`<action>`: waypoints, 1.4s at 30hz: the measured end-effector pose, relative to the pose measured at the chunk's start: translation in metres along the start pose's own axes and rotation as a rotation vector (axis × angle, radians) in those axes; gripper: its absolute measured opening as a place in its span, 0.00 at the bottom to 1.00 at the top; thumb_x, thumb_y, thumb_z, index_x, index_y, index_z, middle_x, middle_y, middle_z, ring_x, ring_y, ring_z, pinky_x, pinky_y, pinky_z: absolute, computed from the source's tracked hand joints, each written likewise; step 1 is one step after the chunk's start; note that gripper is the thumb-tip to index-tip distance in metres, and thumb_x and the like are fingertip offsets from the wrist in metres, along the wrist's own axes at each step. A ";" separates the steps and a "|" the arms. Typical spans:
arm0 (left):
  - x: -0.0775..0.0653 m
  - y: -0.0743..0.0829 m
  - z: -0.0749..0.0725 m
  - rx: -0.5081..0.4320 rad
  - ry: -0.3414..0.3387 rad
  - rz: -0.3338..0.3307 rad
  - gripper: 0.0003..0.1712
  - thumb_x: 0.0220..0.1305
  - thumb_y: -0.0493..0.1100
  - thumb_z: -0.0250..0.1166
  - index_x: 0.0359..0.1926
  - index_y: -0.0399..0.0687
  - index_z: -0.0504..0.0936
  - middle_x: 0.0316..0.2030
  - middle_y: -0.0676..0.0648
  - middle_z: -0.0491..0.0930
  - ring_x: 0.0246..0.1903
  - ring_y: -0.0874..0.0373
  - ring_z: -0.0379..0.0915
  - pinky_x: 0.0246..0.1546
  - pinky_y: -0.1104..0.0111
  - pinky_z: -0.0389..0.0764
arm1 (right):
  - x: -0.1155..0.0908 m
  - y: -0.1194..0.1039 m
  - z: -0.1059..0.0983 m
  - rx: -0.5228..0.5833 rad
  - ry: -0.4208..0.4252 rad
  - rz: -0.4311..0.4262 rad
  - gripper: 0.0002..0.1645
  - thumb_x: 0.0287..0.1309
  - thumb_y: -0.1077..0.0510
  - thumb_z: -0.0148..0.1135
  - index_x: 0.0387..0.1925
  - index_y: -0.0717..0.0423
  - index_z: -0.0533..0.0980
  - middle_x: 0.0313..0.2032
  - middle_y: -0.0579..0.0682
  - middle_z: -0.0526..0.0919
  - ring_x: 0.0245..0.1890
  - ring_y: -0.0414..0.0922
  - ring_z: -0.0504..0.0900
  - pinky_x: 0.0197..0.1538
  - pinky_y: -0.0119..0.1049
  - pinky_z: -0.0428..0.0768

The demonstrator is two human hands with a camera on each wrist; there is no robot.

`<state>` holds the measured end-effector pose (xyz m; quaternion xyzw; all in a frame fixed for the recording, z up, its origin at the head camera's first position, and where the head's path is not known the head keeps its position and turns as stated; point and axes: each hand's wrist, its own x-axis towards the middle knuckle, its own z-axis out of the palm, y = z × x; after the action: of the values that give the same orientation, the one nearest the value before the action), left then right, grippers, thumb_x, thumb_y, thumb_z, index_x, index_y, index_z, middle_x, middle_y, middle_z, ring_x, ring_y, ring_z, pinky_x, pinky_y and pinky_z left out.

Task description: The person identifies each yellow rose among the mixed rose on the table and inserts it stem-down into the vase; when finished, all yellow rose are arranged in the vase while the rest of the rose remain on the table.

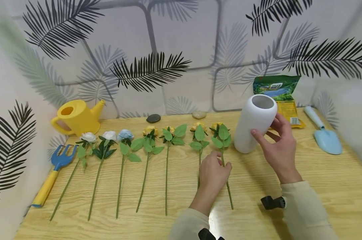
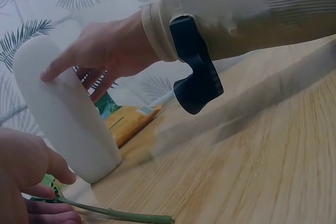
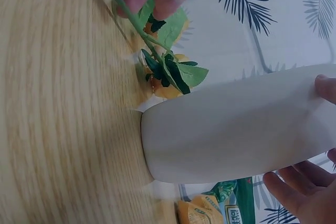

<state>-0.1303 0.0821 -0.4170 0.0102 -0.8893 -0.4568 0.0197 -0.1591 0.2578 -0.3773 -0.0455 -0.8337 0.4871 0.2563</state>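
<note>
A tall white vase (image 1: 254,125) stands on the table at the right, its mouth facing up. My right hand (image 1: 278,145) grips its upper side, thumb on the front and fingers round the back, as the left wrist view also shows of the vase (image 2: 68,114). My left hand (image 1: 214,171) is low at the rightmost yellow rose (image 1: 223,143). Its thumb and fingers lie on either side of the stem (image 3: 128,11), with a gap between them. Beside it lies another yellow rose (image 1: 200,140), its stem partly hidden by the left hand.
Leftward lie more yellow roses (image 1: 150,140), a blue rose (image 1: 125,135) and two white roses (image 1: 110,135). A yellow watering can (image 1: 78,116) and a hand fork (image 1: 59,161) are far left. Two stones (image 1: 153,118), packets (image 1: 277,87) and a blue trowel (image 1: 328,138) line the back and right.
</note>
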 end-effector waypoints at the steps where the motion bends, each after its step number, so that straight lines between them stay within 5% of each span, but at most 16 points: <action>1: 0.000 0.000 0.001 0.004 0.006 0.000 0.19 0.59 0.41 0.72 0.50 0.37 0.84 0.32 0.46 0.84 0.28 0.56 0.77 0.26 0.70 0.74 | 0.000 0.000 0.000 -0.001 -0.001 0.000 0.46 0.59 0.56 0.73 0.74 0.41 0.61 0.66 0.51 0.74 0.61 0.49 0.76 0.62 0.37 0.80; 15: 0.008 -0.003 0.012 0.027 0.088 -0.008 0.14 0.57 0.35 0.73 0.46 0.39 0.85 0.27 0.49 0.81 0.24 0.59 0.75 0.21 0.71 0.72 | 0.000 -0.002 0.000 0.004 -0.004 -0.017 0.44 0.60 0.56 0.72 0.74 0.42 0.61 0.66 0.52 0.74 0.61 0.50 0.76 0.63 0.41 0.79; 32: 0.009 -0.005 0.014 0.001 0.078 -0.011 0.10 0.59 0.34 0.69 0.43 0.44 0.85 0.29 0.50 0.82 0.27 0.57 0.77 0.23 0.70 0.74 | 0.000 0.002 0.005 0.033 -0.020 -0.016 0.47 0.58 0.59 0.73 0.74 0.49 0.59 0.67 0.53 0.73 0.62 0.51 0.76 0.64 0.55 0.77; 42: 0.009 0.001 0.009 -0.057 0.112 0.076 0.09 0.59 0.30 0.68 0.42 0.38 0.85 0.29 0.47 0.82 0.31 0.54 0.77 0.31 0.69 0.77 | -0.001 0.000 -0.001 0.018 -0.023 -0.008 0.46 0.59 0.57 0.72 0.74 0.51 0.59 0.67 0.55 0.73 0.63 0.52 0.75 0.64 0.58 0.76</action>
<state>-0.1397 0.0895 -0.4206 0.0017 -0.8732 -0.4795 0.0871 -0.1576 0.2580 -0.3772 -0.0344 -0.8322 0.4941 0.2493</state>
